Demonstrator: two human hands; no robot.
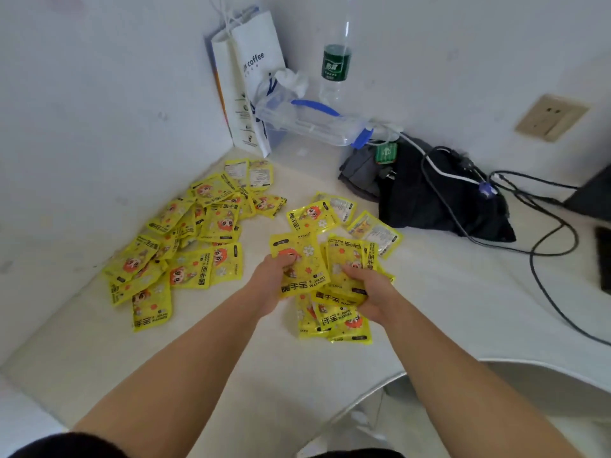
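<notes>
Several yellow hand-warmer packets lie in two groups on a white desk (231, 352). The larger pile (185, 239) spreads at the left near the wall. A smaller heap (334, 312) sits in the middle under my hands. My left hand (274, 279) pinches one yellow packet (304, 259) with the thumb on its front. My right hand (370, 289) grips a bunch of packets (350, 259) from the heap. Two more packets (373, 229) lie just beyond, one showing its printed back.
In the corner stand a white paper coffee bag (251, 77), a clear plastic box with blue handle (310, 123) and a water bottle (335, 67). A dark cloth bag (429, 193) with cables (542, 239) lies right. A wall socket (552, 117) is far right. The desk edge curves at lower right.
</notes>
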